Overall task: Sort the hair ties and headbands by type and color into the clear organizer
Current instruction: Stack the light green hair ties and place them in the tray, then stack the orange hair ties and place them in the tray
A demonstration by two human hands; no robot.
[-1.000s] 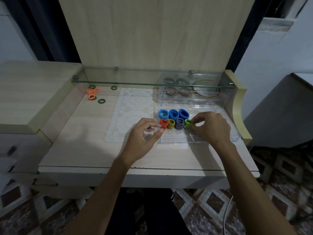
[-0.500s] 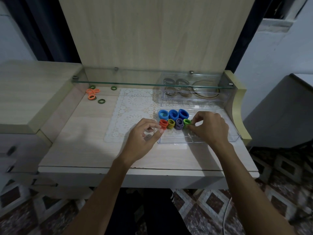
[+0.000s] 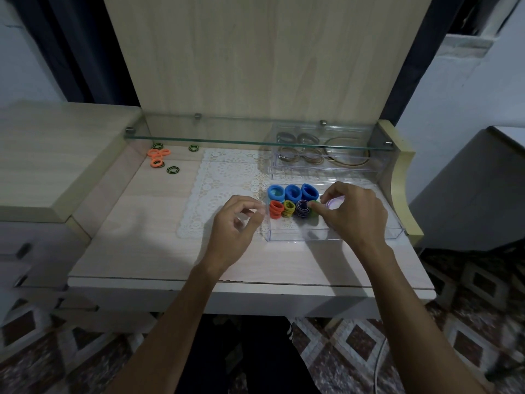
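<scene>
A clear organizer (image 3: pixel 326 236) sits on the desk at the right. Its back row holds three stacks of blue hair ties (image 3: pixel 292 191). In front stand an orange stack (image 3: pixel 275 209), a yellow-green stack (image 3: pixel 289 209), a dark striped stack (image 3: pixel 302 209) and green hair ties (image 3: pixel 313 213). My right hand (image 3: pixel 353 216) reaches into the organizer and pinches the green hair ties with thumb and fingers. My left hand (image 3: pixel 235 221) hovers just left of the organizer wall, fingers loosely curled, holding nothing. Loose orange ties (image 3: pixel 156 158) and green-black ties (image 3: pixel 172 169) lie at the back left.
A second clear organizer (image 3: pixel 324 173) behind the first holds thin headbands (image 3: pixel 348 157) and brownish ties, under a glass shelf (image 3: pixel 227 139). A white lace mat (image 3: pixel 224 180) covers the desk's middle. A raised side cabinet stands at the left.
My left hand has drawn back from the orange stack and no longer touches it. My right hand stays on the green ties, shifted a little toward the dark striped stack.
</scene>
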